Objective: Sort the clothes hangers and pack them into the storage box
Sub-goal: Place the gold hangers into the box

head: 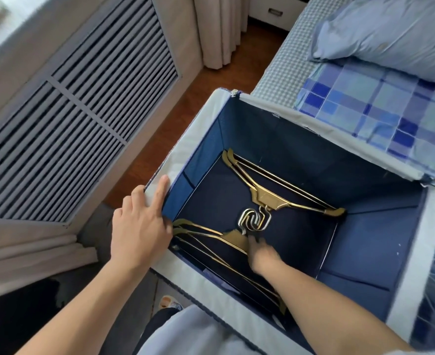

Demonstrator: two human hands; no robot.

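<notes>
storage box (157,172), centre of frame, soft fabric walls, may give way when pushed | gold hangers (275,194) in two bunches on its floor, hooks interlocked; light, stiff, slippery; best held at neck | left hand (140,224) spread flat on the left rim | right hand (261,254) blurred on the lower bunch's neck; grip unclear

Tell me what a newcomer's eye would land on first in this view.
The gold metal clothes hangers catch the eye first, two bundles lying hook to hook on the floor of the open dark blue fabric storage box. Next come the hands: the left hand rests on the box's white rim, while the right hand reaches down to the nearer bundle.
</notes>
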